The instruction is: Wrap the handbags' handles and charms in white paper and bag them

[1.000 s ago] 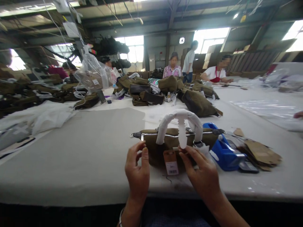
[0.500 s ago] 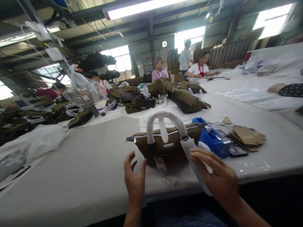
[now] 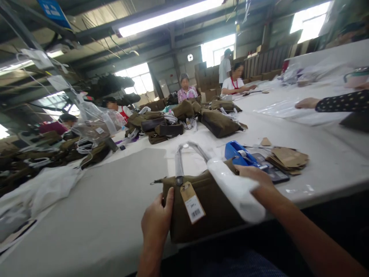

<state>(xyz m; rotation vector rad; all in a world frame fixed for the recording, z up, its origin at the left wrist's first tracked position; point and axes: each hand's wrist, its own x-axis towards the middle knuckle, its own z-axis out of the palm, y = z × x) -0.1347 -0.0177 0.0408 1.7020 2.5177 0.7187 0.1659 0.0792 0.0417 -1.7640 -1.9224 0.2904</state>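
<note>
An olive-brown handbag [image 3: 215, 207] stands at the table's front edge before me. Its left end is held by my left hand [image 3: 157, 217], the thumb on the front face. At the far right top corner, my right hand [image 3: 255, 181] grips the bag, its fingertips partly hidden. A loose white wrapping strip [image 3: 235, 190] hangs over the bag's right side, next to my right wrist. The upright handle [image 3: 179, 163] is wrapped in clear and white covering. From its left base hangs a tan and white price tag [image 3: 193, 204] with a barcode.
Right of the bag are a blue tape dispenser [image 3: 240, 154] and a stack of brown card pieces [image 3: 288, 158]. Several similar bags [image 3: 173, 119] are heaped farther back. Another person's arm [image 3: 331, 104] reaches in from the right; several people sit or stand beyond.
My left hand has closed on the bag's left end. My right hand has moved from the wrapping strip to the bag's right corner. The bag is nearer, another face showing.
</note>
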